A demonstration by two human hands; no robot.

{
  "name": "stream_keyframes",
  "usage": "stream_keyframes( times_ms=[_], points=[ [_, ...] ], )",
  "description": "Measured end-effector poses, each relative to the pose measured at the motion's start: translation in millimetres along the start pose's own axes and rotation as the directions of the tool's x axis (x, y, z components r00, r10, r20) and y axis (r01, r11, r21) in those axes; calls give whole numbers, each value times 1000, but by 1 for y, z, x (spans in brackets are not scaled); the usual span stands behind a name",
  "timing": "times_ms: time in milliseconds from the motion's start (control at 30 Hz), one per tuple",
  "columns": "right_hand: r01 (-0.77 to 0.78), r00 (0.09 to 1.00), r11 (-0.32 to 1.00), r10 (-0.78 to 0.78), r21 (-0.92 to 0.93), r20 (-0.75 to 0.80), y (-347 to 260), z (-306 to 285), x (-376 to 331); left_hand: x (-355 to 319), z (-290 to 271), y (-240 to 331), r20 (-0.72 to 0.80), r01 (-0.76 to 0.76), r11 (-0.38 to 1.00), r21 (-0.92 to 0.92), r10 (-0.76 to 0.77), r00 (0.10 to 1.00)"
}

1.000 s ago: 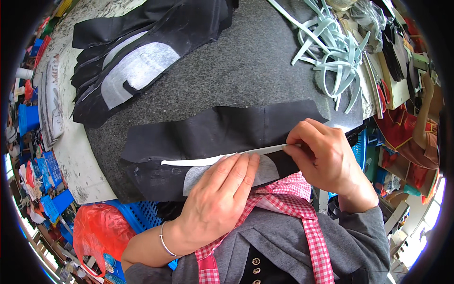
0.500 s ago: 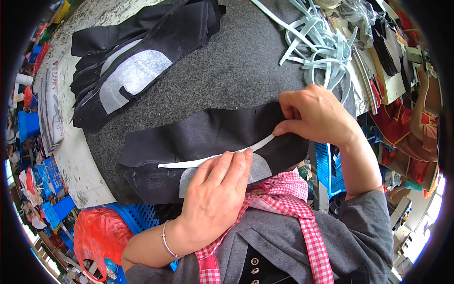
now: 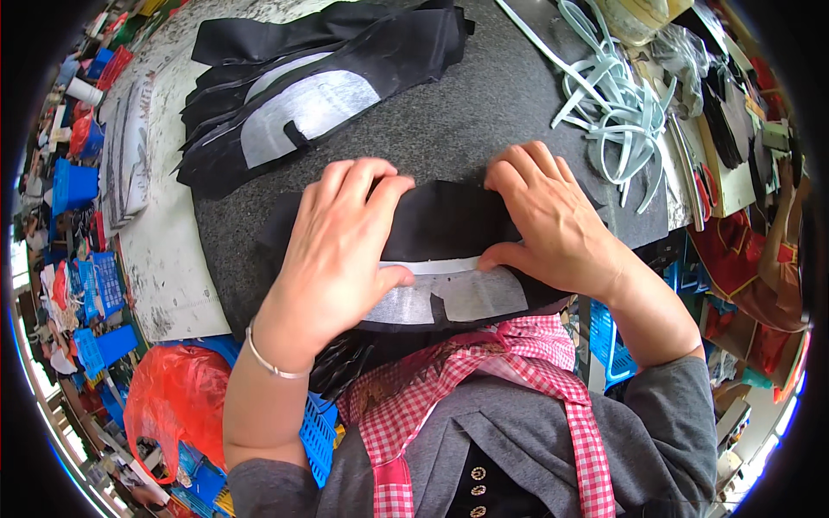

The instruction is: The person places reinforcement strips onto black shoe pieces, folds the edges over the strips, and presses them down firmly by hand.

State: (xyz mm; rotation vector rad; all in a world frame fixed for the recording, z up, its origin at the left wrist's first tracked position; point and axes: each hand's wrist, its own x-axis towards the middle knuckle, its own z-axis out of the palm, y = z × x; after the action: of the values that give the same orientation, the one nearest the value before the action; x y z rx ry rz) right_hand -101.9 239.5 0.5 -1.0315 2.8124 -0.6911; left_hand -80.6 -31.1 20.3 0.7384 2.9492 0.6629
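A black sheet piece (image 3: 449, 220), like leather or coated fabric, lies on the dark grey mat close to my body. A narrow white strip (image 3: 436, 267) runs across it, along the straight edge of a pale grey rounded patch (image 3: 484, 298) with a small black notch. My left hand (image 3: 341, 233) grips the piece on the left, fingers curled at the far edge and thumb by the strip. On the right, my right hand (image 3: 553, 220) does likewise, its thumb touching the strip's visible right end. Both hands hide parts of the piece and strip.
Several similar black pieces (image 3: 324, 95) with pale patches lie stacked at the far left. A tangle of pale blue-white strips (image 3: 613, 112) rests at the far right. Red-handled scissors (image 3: 706, 188) lie beyond the mat's right edge. A red plastic bag (image 3: 177, 406) hangs at lower left.
My left hand has left the strip's middle and moved up to the piece's far edge. My right thumb has come lower onto the strip. The patch's notch now shows, and the view has shifted.
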Motion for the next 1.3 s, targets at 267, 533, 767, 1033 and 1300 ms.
stream_keyframes(
  times_ms=[267,533,767,1033,1300],
  points=[
    [200,980,979,-200,34,-6,-4,8,-24,-16,3,22,29,-103,994,30,102,994],
    [422,895,898,-435,-125,-100,-9,21,-35,-45,21,40,-33,-185,965,187,194,980],
    [342,936,888,-350,-308,32,-32,19,-56,-62,12,72,249,-123,973,194,73,966],
    [56,826,937,-237,-344,-511,-4,37,-62,-24,56,83,73,11,957,-290,10,997],
    [22,843,997,-61,-79,-535,51,19,-67,-17,66,72,93,-164,963,-215,188,978]
  ],
)
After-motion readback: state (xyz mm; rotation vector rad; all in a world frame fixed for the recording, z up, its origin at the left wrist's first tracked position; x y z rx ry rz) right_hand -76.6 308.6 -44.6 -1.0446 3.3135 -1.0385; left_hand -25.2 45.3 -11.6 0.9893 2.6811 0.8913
